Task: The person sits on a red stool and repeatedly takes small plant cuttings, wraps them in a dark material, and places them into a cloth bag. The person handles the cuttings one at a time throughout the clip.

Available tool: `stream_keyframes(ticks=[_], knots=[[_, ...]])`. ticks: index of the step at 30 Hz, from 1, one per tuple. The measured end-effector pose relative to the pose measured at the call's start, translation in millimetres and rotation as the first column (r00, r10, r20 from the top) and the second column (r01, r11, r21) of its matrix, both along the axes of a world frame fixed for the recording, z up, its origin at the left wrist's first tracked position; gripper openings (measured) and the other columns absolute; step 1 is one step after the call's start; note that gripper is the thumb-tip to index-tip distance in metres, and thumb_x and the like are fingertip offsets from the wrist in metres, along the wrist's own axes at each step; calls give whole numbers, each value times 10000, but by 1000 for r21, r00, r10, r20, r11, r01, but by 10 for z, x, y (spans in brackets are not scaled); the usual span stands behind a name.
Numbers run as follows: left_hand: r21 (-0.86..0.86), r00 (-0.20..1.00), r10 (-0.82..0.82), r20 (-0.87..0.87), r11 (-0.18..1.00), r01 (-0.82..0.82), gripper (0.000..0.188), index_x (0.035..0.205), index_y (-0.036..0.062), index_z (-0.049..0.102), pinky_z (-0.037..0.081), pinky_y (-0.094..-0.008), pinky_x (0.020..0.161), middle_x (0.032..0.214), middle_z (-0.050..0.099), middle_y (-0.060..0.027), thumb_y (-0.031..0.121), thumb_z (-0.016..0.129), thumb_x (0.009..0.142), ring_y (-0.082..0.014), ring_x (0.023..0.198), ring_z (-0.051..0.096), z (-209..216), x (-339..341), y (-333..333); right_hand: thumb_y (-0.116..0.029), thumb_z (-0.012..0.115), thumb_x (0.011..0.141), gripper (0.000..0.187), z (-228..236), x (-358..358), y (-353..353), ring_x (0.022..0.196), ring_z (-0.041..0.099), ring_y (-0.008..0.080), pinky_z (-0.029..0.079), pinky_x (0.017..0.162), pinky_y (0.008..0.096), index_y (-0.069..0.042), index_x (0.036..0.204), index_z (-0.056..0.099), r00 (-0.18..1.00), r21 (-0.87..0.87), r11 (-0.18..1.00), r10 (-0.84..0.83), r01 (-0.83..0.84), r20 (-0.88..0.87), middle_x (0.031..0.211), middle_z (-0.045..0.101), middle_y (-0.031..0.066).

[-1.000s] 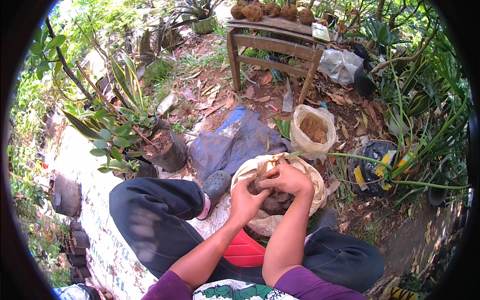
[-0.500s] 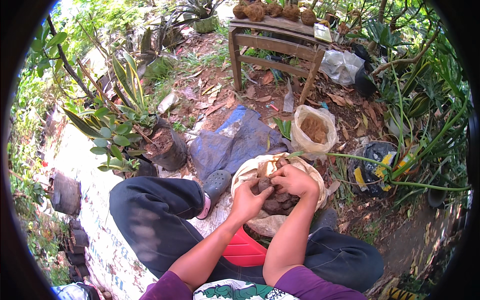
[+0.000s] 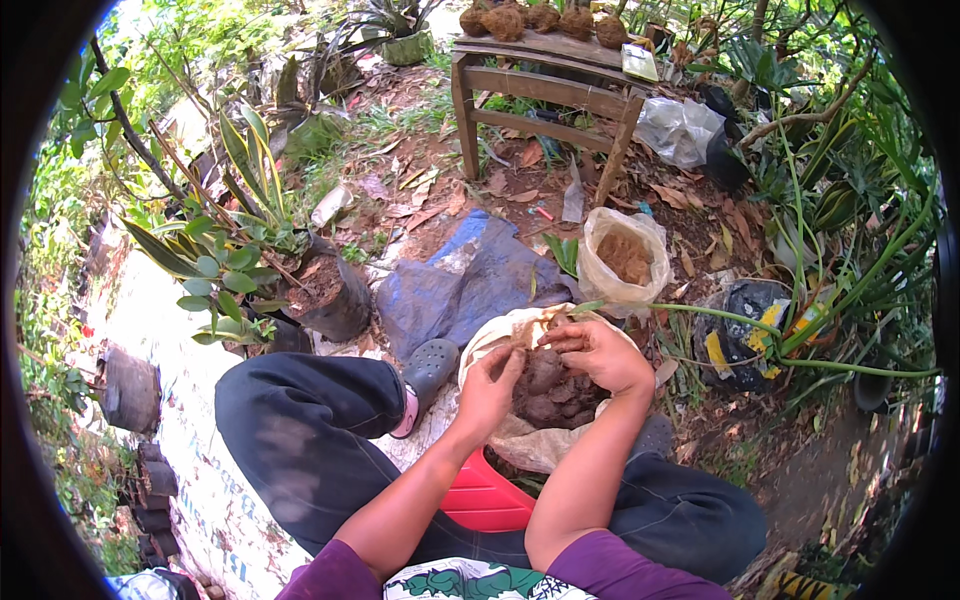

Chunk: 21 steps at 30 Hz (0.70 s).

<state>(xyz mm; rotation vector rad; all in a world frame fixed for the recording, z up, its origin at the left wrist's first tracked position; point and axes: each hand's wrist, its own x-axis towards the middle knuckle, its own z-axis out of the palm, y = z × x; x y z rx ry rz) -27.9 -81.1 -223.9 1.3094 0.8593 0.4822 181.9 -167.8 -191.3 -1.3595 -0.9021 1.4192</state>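
Note:
A pale cloth sack (image 3: 545,450) with its rim rolled open stands between my legs. Dark brown clumps of moist soil (image 3: 553,398) fill it. Over its left side is my left hand (image 3: 488,388), thumb and fingertips pinched together; whatever may be between them is too small to make out. My right hand (image 3: 606,356) hovers over the sack's right side, fingers stretched out toward the left hand and slightly apart, with soil smeared on them. One rounded clump (image 3: 543,370) lies just below the gap between both hands.
Beyond the sack stands a plastic bag (image 3: 652,262) of brown fibre. A blue-grey sheet (image 3: 455,295) lies to its left. Further off, a wooden bench (image 3: 540,90) bears several fibre balls (image 3: 503,22). A potted plant (image 3: 335,300) is at left; a red plastic piece (image 3: 485,497) sits beneath my arms.
My hands have moved apart; the rounded clump that was between my fingers is now down among the soil in the sack. The right fingers have straightened.

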Motion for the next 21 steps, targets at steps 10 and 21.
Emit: stream_keyframes(ticks=[10, 21], knots=[[-169, 993, -110, 50, 979, 117, 319, 1276, -14, 714, 510, -295, 948, 1141, 744, -37, 216, 565, 1113, -110, 1042, 645, -70, -13, -21, 77, 636, 901, 504, 36, 33, -68, 1121, 723, 190, 528, 918, 282, 62, 1401, 568, 998, 94, 996, -1, 6, -58, 1266, 707, 129], [-356, 984, 90, 154, 934, -30, 331, 1361, -44, 655, 563, -341, 998, 1262, 717, -108, 87, 516, 1089, -176, 1085, 702, -113, 4, 67, 29, 693, 901, 543, -9, 60, -98, 1100, 729, 208, 563, 913, 309, 54, 1424, 551, 997, 34, 999, -35, 38, -74, 1155, 741, 124]])
